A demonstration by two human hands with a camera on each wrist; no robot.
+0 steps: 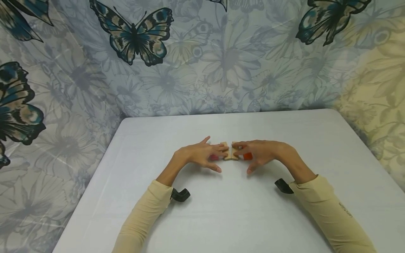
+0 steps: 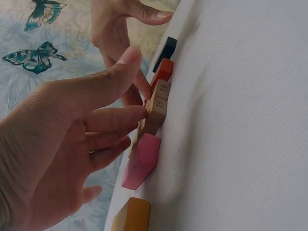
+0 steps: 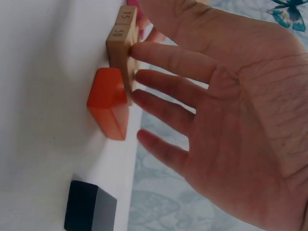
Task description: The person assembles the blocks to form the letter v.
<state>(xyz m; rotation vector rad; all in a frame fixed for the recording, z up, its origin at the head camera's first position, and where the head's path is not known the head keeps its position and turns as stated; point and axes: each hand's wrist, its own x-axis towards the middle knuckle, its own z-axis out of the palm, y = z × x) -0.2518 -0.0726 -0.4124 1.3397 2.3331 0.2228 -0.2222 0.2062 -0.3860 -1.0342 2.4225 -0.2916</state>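
Observation:
Two pale wooden blocks stand side by side between the hands, one marked 75 point(image 2: 160, 105) and one marked 50 point(image 3: 118, 34). The left hand point(image 1: 202, 153) reaches in from the left, fingers extended and fingertips at the wooden block on its side. From the right, the right hand point(image 1: 262, 151) lays outstretched fingertips on top of the other wooden block, thumb apart. Beneath the left fingers is a pink block point(image 2: 148, 153). An orange block point(image 3: 107, 91) sits beside the wooden ones, under the right hand. Neither hand's fingers curl round anything.
Farther out in the row are a yellow block point(image 2: 138, 214) on the left and a black block point(image 3: 83, 206) on the right. All lie on a white table point(image 1: 221, 214) backed by butterfly-patterned fabric point(image 1: 202, 80). Black wrist mounts point(image 1: 181, 195) jut from both sleeves.

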